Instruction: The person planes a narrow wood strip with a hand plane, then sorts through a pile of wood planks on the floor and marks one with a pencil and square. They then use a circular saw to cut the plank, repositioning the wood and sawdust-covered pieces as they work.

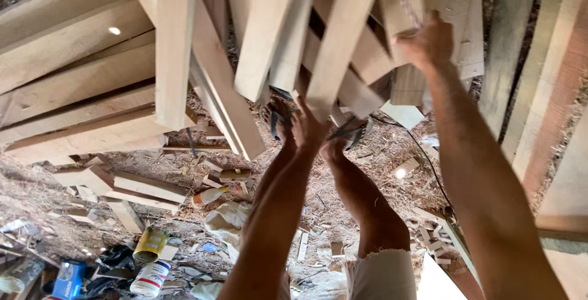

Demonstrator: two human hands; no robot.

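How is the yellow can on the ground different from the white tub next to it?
The yellow can is yellow all over, while the white tub is white with a red band. The yellow can lies farther from the camera; the white tub lies nearer, at the bottom edge. The yellow can's open end faces up toward the camera; the white tub shows mostly its side. Both are round containers lying tipped among sawdust and wood scraps, far from either hand.
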